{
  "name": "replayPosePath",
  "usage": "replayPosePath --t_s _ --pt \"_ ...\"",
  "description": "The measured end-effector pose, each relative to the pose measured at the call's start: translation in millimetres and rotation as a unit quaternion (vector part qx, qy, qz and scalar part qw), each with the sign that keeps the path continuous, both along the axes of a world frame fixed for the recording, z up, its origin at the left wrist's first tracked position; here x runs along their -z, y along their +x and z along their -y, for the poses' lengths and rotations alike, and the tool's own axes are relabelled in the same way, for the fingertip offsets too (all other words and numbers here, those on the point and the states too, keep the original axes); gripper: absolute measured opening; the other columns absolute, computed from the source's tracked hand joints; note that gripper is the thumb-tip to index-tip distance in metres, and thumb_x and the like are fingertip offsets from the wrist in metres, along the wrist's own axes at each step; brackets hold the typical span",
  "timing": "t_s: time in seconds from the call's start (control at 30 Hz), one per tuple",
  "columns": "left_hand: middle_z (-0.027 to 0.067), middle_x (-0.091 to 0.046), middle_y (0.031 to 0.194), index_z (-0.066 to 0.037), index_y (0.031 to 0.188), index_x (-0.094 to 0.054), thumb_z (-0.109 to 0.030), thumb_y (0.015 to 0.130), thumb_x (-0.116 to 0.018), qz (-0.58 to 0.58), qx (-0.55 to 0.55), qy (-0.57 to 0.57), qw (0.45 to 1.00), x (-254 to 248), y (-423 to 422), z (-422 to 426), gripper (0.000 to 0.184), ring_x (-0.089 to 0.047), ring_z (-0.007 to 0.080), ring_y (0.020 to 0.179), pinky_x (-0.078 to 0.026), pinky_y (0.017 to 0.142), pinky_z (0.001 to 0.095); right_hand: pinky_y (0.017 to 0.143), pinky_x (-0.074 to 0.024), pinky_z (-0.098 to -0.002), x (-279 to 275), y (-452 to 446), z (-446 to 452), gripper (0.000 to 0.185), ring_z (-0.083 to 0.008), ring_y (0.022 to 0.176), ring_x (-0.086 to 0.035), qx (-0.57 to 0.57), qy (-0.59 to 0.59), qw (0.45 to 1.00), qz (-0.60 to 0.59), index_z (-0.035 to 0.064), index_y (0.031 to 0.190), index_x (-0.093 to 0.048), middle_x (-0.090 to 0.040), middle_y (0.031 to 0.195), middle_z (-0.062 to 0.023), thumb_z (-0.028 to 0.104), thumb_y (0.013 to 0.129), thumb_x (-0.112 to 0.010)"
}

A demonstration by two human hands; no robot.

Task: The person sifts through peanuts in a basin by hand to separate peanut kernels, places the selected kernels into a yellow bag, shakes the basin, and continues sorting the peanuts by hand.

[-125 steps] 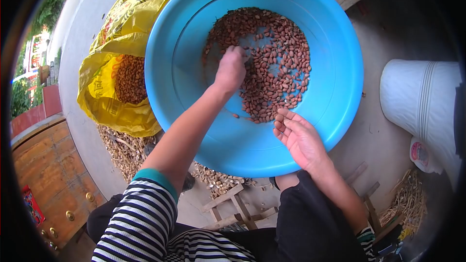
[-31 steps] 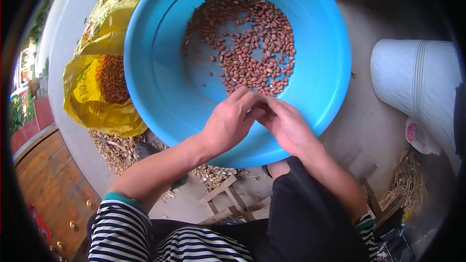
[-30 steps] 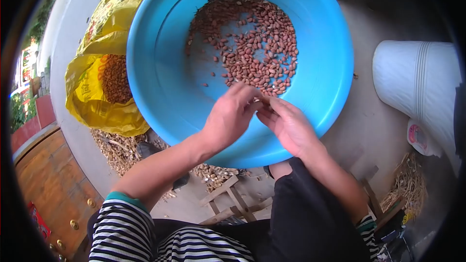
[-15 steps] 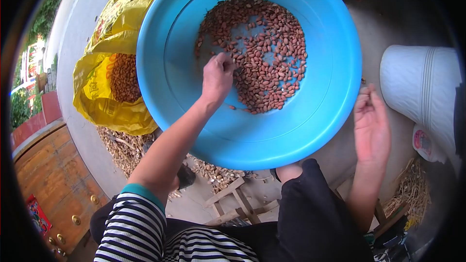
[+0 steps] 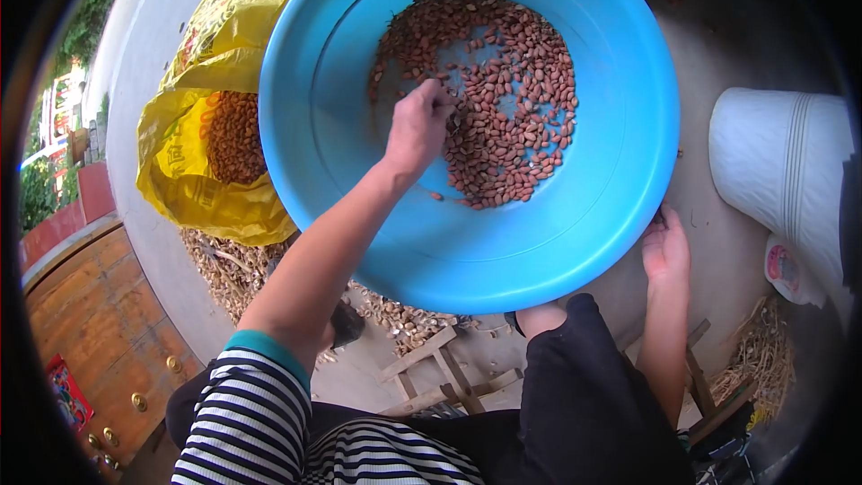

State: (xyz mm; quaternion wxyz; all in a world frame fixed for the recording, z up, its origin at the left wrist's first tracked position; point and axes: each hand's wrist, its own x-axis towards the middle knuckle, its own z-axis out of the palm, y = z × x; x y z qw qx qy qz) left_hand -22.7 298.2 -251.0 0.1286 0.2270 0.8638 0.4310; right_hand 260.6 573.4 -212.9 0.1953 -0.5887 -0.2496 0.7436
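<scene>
A large blue basin (image 5: 620, 216) holds many reddish-brown shelled nuts (image 5: 503, 148), mostly across its middle and upper part. My left hand (image 5: 419, 126) is inside the basin at the left edge of the nuts, its fingers pinched together; whatever is between the fingertips is too small to make out. Outside the basin's lower right rim is my right hand (image 5: 665, 247), palm up, with its fingers loosely bent and apart. Some of its fingertips are hard to see beside the rim, and nothing shows in the palm.
A yellow bag (image 5: 171, 162) with more nuts stands left of the basin. Empty shells (image 5: 409, 319) lie on the floor below it, near a wooden stool frame (image 5: 449, 368). A wooden cabinet (image 5: 99, 305) is at left, a white container (image 5: 772, 157) at right, with dry stalks (image 5: 759, 350) below.
My hands were together over the basin's near side a second ago. They have since separated: the left moved up-left to the nuts, the right went outside the rim and then lower, closer to the basin.
</scene>
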Motion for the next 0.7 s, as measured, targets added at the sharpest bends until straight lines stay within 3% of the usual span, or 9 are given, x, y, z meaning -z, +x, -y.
replayPosePath --t_s 0.07,0.17,0.27,0.37,0.43,0.53,0.6,0.67,0.7 --pt "0.0139 -0.059 0.072 0.000 0.084 -0.053 -0.001 0.078 -0.064 -0.026 -0.001 0.006 1.000 -6.6 -4.7 6.9 0.013 -0.056 0.0224 0.061 -0.047 0.059 0.0331 0.087 -0.0467 -0.0281 4.7 1.9 1.6 0.023 -0.0176 0.093 -0.056 -0.001 0.007 1.000 0.009 -0.0044 0.113 -0.055 -0.058 0.103 -0.0088 0.007 0.094 -0.053" --pt "0.0140 -0.059 0.073 0.000 0.083 -0.053 -0.001 0.078 -0.064 0.105 -0.043 -0.023 0.993 -16.2 -5.7 13.8 0.012 -0.057 0.0224 0.063 -0.047 0.060 0.0330 0.087 -0.0466 -0.0287 3.3 -1.5 8.1 0.024 -0.0168 0.094 -0.056 0.001 0.004 0.999 0.041 -0.0039 0.115 -0.055 -0.059 0.104 -0.0085 0.009 0.095 -0.050" --pt "0.0136 -0.060 0.075 0.000 0.082 -0.054 -0.001 0.078 -0.064 0.032 0.021 -0.040 0.998 -14.8 -4.7 15.4 0.011 -0.058 0.0246 0.065 -0.048 0.062 0.0319 0.087 -0.0460 -0.0303 13.5 0.9 13.4 0.026 -0.0175 0.095 -0.056 -0.007 0.030 0.997 0.071 -0.0030 0.115 -0.056 -0.059 0.105 -0.0081 0.013 0.097 -0.047" --pt "0.0161 -0.058 0.080 0.001 0.080 -0.051 0.003 0.076 -0.059 -0.029 0.091 -0.005 0.995 -10.8 0.2 6.6 0.009 -0.058 0.0330 0.078 -0.047 0.070 0.0395 0.089 -0.0449 -0.0317 19.8 3.4 17.2 0.030 -0.0190 0.096 -0.055 -0.019 0.025 0.993 0.110 -0.0026 0.117 -0.055 -0.060 0.107 -0.0083 0.017 0.098 -0.043" --pt "0.0171 -0.057 0.088 0.000 0.082 -0.052 0.004 0.074 -0.057 -0.139 0.171 -0.061 0.974 -5.6 3.2 0.0 0.011 -0.054 0.0352 0.088 -0.046 0.078 0.0404 0.089 -0.0448 -0.0324 20.9 3.5 19.8 0.030 -0.0199 0.097 -0.055 -0.024 0.016 0.993 0.110 -0.0027 0.117 -0.054 -0.060 0.107 -0.0090 0.018 0.098 -0.042" --pt "0.0184 -0.055 0.095 0.000 0.085 -0.052 0.005 0.073 -0.056 -0.148 0.249 -0.138 0.947 1.3 4.2 -1.9 0.014 -0.051 0.0365 0.094 -0.045 0.084 0.0408 0.089 -0.0447 -0.0333 18.1 0.6 23.5 0.031 -0.0208 0.098 -0.055 -0.032 0.004 0.993 0.111 -0.0027 0.118 -0.053 -0.059 0.108 -0.0104 0.018 0.098 -0.042" --pt "0.0162 -0.055 0.086 0.000 0.084 -0.052 0.004 0.075 -0.057 -0.167 0.187 -0.087 0.964 11.7 4.7 -2.2 0.011 -0.053 0.0323 0.085 -0.046 0.077 0.0397 0.089 -0.0447 -0.0336 14.2 -2.5 26.6 0.031 -0.0210 0.099 -0.054 -0.034 0.001 0.993 0.113 -0.0027 0.118 -0.053 -0.059 0.109 -0.0110 0.018 0.098 -0.042" --pt "0.0140 -0.055 0.078 -0.001 0.082 -0.052 0.003 0.077 -0.058 -0.187 0.125 -0.037 0.974 -0.3 3.2 -2.6 0.009 -0.056 0.0281 0.076 -0.047 0.070 0.0386 0.103 -0.0394 -0.0370 9.8 -6.3 29.4 0.036 -0.0230 0.117 -0.050 -0.038 -0.012 0.992 0.120 -0.0047 0.126 -0.047 -0.053 0.127 -0.0137 0.018 0.100 -0.037" --pt "0.0118 -0.056 0.076 0.000 0.082 -0.052 0.002 0.079 -0.059 -0.064 0.063 -0.036 0.995 -9.2 0.6 4.4 0.008 -0.056 0.0218 0.073 -0.047 0.068 0.0349 0.103 -0.0394 -0.0370 11.4 -4.4 29.7 0.036 -0.0230 0.117 -0.050 -0.037 -0.014 0.992 0.119 -0.0047 0.126 -0.047 -0.053 0.127 -0.0137 0.018 0.100 -0.037"
